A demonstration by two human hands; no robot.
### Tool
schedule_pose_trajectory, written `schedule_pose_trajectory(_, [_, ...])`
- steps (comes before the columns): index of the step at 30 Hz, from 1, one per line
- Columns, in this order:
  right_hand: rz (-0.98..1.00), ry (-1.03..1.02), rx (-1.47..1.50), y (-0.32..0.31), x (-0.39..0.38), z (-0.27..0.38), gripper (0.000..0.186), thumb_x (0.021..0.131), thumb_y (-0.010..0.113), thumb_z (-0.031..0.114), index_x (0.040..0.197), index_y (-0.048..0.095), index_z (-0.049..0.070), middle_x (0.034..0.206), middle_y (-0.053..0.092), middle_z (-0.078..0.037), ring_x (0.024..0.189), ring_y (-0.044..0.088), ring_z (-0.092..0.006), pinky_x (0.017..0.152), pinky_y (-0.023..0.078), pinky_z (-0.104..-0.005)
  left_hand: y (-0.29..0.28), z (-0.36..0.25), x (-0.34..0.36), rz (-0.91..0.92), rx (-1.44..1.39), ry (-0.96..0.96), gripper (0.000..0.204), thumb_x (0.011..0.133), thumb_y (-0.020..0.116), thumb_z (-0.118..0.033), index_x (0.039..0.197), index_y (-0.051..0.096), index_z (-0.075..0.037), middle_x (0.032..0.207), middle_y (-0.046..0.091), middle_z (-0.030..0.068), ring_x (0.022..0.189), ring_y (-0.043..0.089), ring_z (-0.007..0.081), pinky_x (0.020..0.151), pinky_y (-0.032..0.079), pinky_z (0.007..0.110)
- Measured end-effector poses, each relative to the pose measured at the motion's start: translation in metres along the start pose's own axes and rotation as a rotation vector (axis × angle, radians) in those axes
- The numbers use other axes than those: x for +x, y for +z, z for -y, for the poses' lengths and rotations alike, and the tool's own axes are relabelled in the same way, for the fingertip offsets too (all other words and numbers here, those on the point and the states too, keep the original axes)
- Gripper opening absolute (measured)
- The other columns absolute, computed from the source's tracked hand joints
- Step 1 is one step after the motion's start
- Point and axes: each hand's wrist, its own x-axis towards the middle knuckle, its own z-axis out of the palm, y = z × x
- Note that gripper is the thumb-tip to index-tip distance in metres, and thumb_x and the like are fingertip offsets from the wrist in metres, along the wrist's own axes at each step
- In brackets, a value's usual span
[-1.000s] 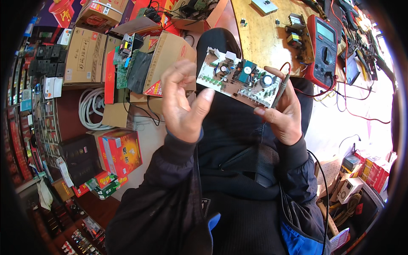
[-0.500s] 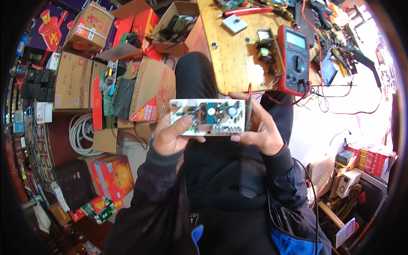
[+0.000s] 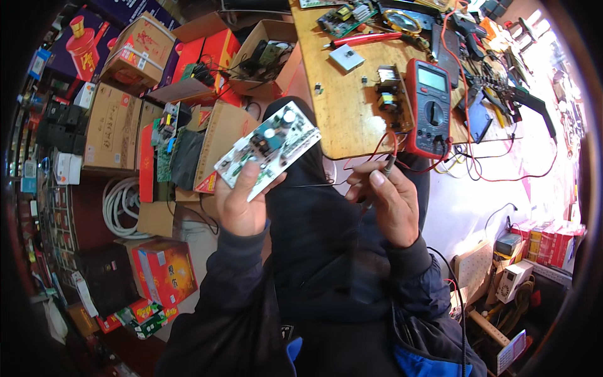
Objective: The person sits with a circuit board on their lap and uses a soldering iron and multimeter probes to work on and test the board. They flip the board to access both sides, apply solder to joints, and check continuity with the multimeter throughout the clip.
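My left hand (image 3: 244,204) is closed on one end of a white circuit board (image 3: 254,164), thumb on top and fingers beneath. The board is tilted, its far end pointing up and right, with capacitors and a dark green transformer on its face. To the right, my right hand (image 3: 396,207) is closed around a dark test probe (image 3: 390,164), apart from the board. A thin dark line runs left from these fingers; whether it is a second probe or a lead I cannot tell. Beyond this hand, a red multimeter (image 3: 429,94) lies on the wooden table, with leads attached.
On the wooden table (image 3: 342,135) are a small power board (image 3: 391,100), a white square block (image 3: 347,58), a red pen-like tool (image 3: 367,39) and several pliers. At left stand cardboard boxes (image 3: 113,125), one holding circuit boards. A red box (image 3: 164,270) sits on the floor.
The board has left my right hand and swung from level to tilted in my left. My right hand has moved slightly down and right with the probe. The view has shifted slightly.
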Motion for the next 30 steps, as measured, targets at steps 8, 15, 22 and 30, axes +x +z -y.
schedule_pose_trajectory(8, [-0.073, 0.001, -0.024, 0.016, 0.01, -0.007, 0.04, 0.099, 0.062, 0.01, 0.137, 0.053, -0.001, 0.112, 0.066, -0.012, 0.072, 0.062, -0.0124, 0.057, 0.045, -0.0216, 0.021, 0.002, -0.006, 0.051, 0.098, 0.036, 0.045, 0.095, 0.069, -0.019, 0.13, 0.053, 0.004, 0.116, 0.069, 0.0171, 0.099, 0.073, 0.0278, 0.075, 0.064, 0.039])
schedule_pose_trajectory(15, [-0.048, 0.054, 0.032, 0.017, 0.018, -0.006, 0.048, 0.094, 0.067, 0.003, 0.139, 0.052, 0.0, 0.097, 0.065, -0.006, 0.072, 0.061, -0.0104, 0.06, 0.044, -0.0203, 0.026, 0.004, -0.011, 0.096, 0.083, -0.012, 0.044, 0.094, 0.069, -0.02, 0.128, 0.055, 0.005, 0.112, 0.07, 0.0174, 0.096, 0.073, 0.0276, 0.073, 0.063, 0.038])
schedule_pose_trajectory(22, [-0.031, 0.082, 0.055, 0.013, 0.021, -0.01, 0.04, 0.097, 0.064, 0.005, 0.135, 0.053, 0.0, 0.086, 0.065, -0.004, 0.062, 0.055, -0.0058, 0.05, 0.035, -0.0174, 0.026, 0.004, -0.013, 0.104, 0.062, -0.044, 0.04, 0.093, 0.071, -0.018, 0.123, 0.057, 0.004, 0.108, 0.071, 0.0165, 0.093, 0.073, 0.0251, 0.073, 0.062, 0.037])
schedule_pose_trajectory(30, [-0.027, 0.143, 0.315, 0.008, 0.022, -0.02, 0.039, 0.094, 0.059, 0.002, 0.132, 0.051, -0.002, 0.079, 0.063, -0.006, 0.054, 0.048, -0.0075, 0.046, 0.032, -0.0199, 0.025, -0.007, -0.023, 0.198, 0.131, -0.06, 0.06, 0.092, 0.07, -0.023, 0.137, 0.043, 0.007, 0.121, 0.065, 0.0235, 0.102, 0.071, 0.0311, 0.081, 0.062, 0.042])
